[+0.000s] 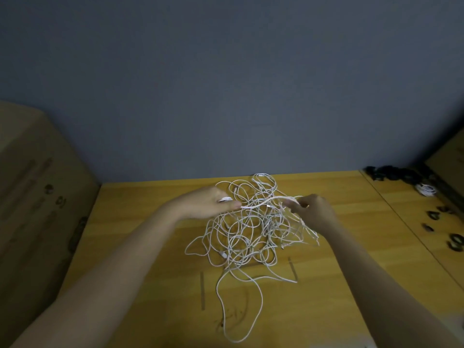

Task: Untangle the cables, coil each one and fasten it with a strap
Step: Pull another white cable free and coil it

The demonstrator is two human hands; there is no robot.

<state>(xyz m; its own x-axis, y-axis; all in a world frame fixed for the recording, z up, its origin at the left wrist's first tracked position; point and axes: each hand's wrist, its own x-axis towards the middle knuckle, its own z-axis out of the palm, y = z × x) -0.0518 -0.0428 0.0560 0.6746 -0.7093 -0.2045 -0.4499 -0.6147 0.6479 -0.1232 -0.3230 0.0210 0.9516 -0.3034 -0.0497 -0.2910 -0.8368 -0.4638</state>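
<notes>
A tangle of thin white cables [247, 229] lies in the middle of a wooden table [140, 247]. My left hand [208, 203] hovers over the tangle's left top, pinching one white cable between thumb and fingers, with a few turns of it showing in the palm. That cable [266, 202] stretches rightward to my right hand [311, 209], whose fingers grip it above the tangle's right side. One long loop [251, 305] trails toward the table's near edge.
A coiled white cable [426, 189] and a heap of black straps [391, 173] lie at the far right. More black straps [455, 242] are scattered along the right side. A cardboard box [37, 187] stands at the left. A grey wall is behind.
</notes>
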